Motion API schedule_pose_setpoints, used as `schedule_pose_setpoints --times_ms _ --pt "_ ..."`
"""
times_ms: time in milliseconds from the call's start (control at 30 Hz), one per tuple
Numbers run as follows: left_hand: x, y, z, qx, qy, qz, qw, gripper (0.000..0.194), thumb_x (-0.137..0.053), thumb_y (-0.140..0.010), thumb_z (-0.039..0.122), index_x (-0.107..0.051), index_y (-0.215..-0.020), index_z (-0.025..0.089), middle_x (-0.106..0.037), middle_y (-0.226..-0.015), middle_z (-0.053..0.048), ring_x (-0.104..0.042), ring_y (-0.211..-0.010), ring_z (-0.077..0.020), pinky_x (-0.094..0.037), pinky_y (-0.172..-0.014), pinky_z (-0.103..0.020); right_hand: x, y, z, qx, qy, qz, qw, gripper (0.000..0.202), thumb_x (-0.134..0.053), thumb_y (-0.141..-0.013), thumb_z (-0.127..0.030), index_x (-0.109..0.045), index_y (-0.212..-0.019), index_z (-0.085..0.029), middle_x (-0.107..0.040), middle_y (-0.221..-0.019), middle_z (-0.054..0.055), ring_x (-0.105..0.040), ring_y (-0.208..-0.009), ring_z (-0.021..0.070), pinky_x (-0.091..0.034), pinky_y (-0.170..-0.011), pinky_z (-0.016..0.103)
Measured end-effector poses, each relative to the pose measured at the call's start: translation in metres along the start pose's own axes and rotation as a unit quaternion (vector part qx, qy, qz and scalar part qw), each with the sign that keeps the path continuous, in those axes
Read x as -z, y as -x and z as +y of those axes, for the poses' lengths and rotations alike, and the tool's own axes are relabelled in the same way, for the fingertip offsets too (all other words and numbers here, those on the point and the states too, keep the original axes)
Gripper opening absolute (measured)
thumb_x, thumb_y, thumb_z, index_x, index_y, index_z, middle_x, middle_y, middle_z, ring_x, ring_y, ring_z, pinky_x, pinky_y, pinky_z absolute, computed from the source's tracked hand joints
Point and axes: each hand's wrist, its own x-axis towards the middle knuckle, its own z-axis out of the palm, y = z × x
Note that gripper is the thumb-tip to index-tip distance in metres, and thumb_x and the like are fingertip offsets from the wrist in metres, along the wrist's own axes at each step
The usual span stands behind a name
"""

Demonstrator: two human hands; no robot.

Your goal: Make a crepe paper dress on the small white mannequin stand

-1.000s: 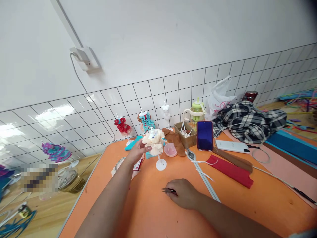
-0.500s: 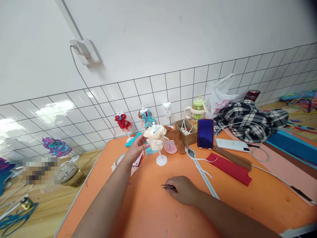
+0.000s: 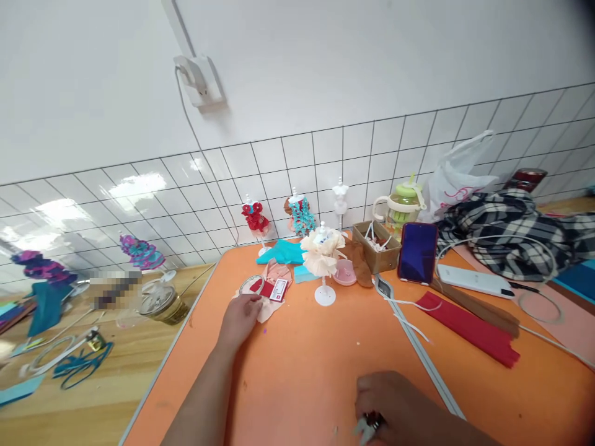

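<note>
Work on an orange worktop, with the cream-ruffled dress form as landmark. The form stands upright on its round white base, touched by neither hand. The step in hand appears to be a reach among materials: the left hand lies left of the form and nearer the wearer, at the near edge of an overlapping group comprising a labelled red packet, a pale ring and peach cloth. Lifting any one piece would, in this reading, call for the fingertips to part it from its neighbours, with the other hand's tool held clear of the fabric.

Left grip: fingers extended and close together, at the ring and packet; whether they pinch anything cannot be told. Right grip: the right hand, to the right of the form and nearer the wearer, has its fingers curled around a small metal tool; blur hides the tool's kind and how far its ends stand apart.

Surroundings: a pink dish lies just right of the form, turquoise cloth to its left, and a bare white form behind it.
</note>
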Motion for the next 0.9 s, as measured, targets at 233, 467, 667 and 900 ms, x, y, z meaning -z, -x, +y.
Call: schedule_pose_setpoints --times_ms 233,467,667,900 --pt "-0.007 0.001 -0.012 -0.027 -0.027 -0.014 0.999 0.023 -0.052 -0.08 0.037 -0.07 -0.089 0.027 -0.07 -0.1 -0.002 -0.06 -0.097 -0.0227 -0.045 -0.085 -0.034 0.0 -0.012 -0.018 -0.118 0.039 0.047 0.991 0.018 -0.047 -0.07 -0.006 -0.056 -0.075 -0.021 -0.061 -0.078 -0.002 -0.055 -0.064 0.0124 -0.023 -0.053 0.025" --pt "-0.004 -0.004 -0.022 0.027 -0.028 0.057 0.998 0.033 -0.044 -0.084 0.029 -0.064 -0.11 0.021 -0.063 -0.112 -0.01 -0.053 -0.107 -0.0278 -0.038 -0.092 -0.04 0.01 -0.061 -0.031 -0.08 0.051 0.098 0.991 0.023 -0.039 -0.091 -0.023 -0.062 -0.088 -0.024 -0.066 -0.084 0.002 -0.061 -0.073 0.0165 -0.029 -0.058 0.025" --pt "-0.01 -0.009 -0.031 0.063 0.03 0.063 0.996 0.019 -0.055 -0.078 0.033 -0.069 -0.085 0.023 -0.068 -0.095 -0.007 -0.055 -0.101 -0.0275 -0.04 -0.086 -0.036 0.026 -0.161 -0.056 -0.043 0.044 0.172 0.983 0.031 -0.038 -0.093 -0.038 -0.067 -0.096 -0.029 -0.071 -0.086 0.0 -0.062 -0.076 0.017 -0.033 -0.061 0.025" --pt "-0.015 -0.011 -0.044 0.136 0.17 0.11 0.97 0.037 -0.041 -0.085 0.049 -0.063 -0.091 0.02 -0.065 -0.071 -0.001 -0.059 -0.063 -0.0163 -0.042 -0.055 -0.023 0.041 -0.267 -0.049 -0.131 0.058 0.307 0.941 0.027 -0.044 -0.092 -0.037 -0.066 -0.105 -0.029 -0.062 -0.104 0.002 -0.058 -0.091 0.0152 -0.037 -0.064 0.024"
